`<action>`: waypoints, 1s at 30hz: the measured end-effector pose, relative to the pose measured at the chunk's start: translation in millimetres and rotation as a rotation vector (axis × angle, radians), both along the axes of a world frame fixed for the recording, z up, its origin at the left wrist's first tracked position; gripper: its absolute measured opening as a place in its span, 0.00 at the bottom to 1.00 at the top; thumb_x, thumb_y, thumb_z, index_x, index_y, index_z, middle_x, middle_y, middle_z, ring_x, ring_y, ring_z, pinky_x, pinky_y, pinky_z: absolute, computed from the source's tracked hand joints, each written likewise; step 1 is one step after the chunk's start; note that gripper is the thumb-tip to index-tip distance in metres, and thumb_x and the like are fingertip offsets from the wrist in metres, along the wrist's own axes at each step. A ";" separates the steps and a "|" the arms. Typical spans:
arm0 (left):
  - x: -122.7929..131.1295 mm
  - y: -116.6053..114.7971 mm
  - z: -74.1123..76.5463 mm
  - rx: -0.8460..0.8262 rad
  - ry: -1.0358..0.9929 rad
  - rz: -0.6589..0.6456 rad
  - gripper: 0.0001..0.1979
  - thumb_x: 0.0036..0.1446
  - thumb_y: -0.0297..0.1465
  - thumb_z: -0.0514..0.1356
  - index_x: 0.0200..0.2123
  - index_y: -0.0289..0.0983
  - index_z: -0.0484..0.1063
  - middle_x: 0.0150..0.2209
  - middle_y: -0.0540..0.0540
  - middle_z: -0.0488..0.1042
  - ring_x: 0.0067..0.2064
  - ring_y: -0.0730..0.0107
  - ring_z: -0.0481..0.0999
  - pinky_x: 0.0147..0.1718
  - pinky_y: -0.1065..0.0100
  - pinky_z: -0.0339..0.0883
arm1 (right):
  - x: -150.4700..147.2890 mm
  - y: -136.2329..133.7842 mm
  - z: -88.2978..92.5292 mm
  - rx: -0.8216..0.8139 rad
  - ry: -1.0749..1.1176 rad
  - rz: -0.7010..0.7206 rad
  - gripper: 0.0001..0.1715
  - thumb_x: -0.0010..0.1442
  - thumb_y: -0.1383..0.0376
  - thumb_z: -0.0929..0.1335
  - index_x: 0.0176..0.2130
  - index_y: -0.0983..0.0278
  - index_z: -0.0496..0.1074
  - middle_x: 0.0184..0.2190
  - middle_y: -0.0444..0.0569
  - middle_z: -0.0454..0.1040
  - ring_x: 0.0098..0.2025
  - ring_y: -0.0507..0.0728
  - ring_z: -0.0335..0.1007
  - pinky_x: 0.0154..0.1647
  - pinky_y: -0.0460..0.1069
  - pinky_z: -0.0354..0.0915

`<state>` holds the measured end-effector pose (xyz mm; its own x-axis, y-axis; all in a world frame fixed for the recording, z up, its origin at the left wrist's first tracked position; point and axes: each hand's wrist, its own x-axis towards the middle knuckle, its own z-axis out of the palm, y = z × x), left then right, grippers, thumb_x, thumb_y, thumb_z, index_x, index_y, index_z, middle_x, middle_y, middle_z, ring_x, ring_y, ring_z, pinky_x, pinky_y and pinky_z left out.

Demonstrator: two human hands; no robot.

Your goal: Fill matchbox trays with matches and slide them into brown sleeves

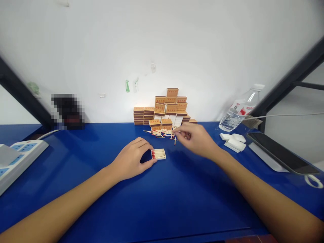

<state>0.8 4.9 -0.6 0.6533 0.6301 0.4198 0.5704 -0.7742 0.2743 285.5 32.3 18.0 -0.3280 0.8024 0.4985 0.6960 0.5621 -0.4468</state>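
My left hand grips the left end of a small white matchbox tray between thumb and fingers. Several red-tipped matches lie side by side in the tray, heads to the left. My right hand is over the right edge of a loose pile of matches, its thumb and forefinger pinched together. Whatever is between those fingertips is too small to make out. Behind the pile rise stacked orange-brown matchboxes, with a lower stack at their left.
A tilted water bottle, white pieces and a phone on a stand are at the right. A power strip lies at the left on the blue table. A white wall stands behind.
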 end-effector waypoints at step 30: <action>-5.2 2.9 6.0 0.142 -0.191 0.159 0.31 0.66 0.43 0.65 0.67 0.42 0.62 0.53 0.42 0.78 0.55 0.55 0.76 0.55 0.50 0.73 | -9.1 0.0 7.2 -0.440 0.811 -0.059 0.19 0.52 0.51 0.76 0.32 0.62 0.73 0.23 0.41 0.67 0.21 0.49 0.57 0.17 0.45 0.49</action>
<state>-4.4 7.8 5.4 0.4511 0.6448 0.6170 0.6364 -0.7171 0.2842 276.4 32.3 25.2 0.0360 0.9783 0.2040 0.0985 0.1997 -0.9749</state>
